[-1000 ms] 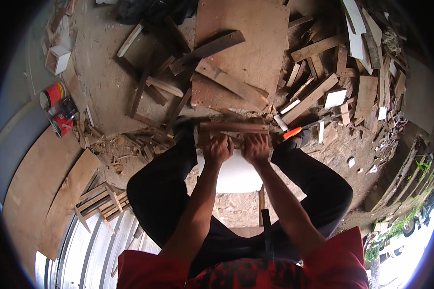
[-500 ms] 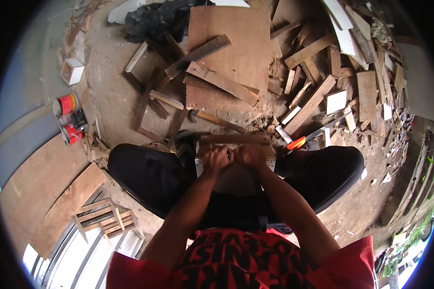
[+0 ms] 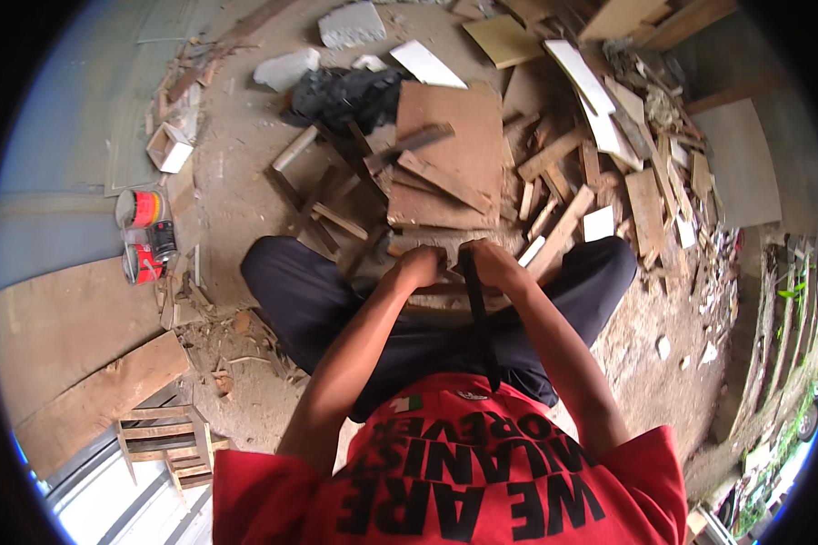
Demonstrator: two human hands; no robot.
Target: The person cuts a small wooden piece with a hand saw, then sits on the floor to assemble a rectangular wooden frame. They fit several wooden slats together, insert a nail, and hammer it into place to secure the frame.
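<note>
Both hands are closed in a grip on a short wooden strip [image 3: 427,289] held across the lap, just beyond the centre of the view. The left hand [image 3: 420,267] is curled over the strip's left part, and the right hand [image 3: 489,262] is clenched over its right part; a dark, narrow handle-like object [image 3: 475,313] runs from the right hand back toward the chest, and what it is cannot be told. The strip is seen only in part, between and beneath the fists, above the dark trousers [image 3: 309,300] of the seated person.

At 6 o'clock, nearest the camera, a red shirt [image 3: 482,472] with black lettering fills the lower edge. At 8 o'clock a small wooden frame [image 3: 168,440] lies on the ground beside broad boards [image 3: 64,345].

Just past the hands, toward 12 o'clock, a large brown plywood sheet [image 3: 450,154] lies on the dirt floor [image 3: 236,163], with loose battens laid across it. At 9 o'clock two red paint tins [image 3: 141,232] stand close together. Toward 1 and 2 o'clock a heap of wood offcuts [image 3: 609,173] is spread out, well apart from the hands. At 12 o'clock a crumpled black bag [image 3: 341,91] lies, and beyond it grey stone blocks [image 3: 350,25] are seen.
</note>
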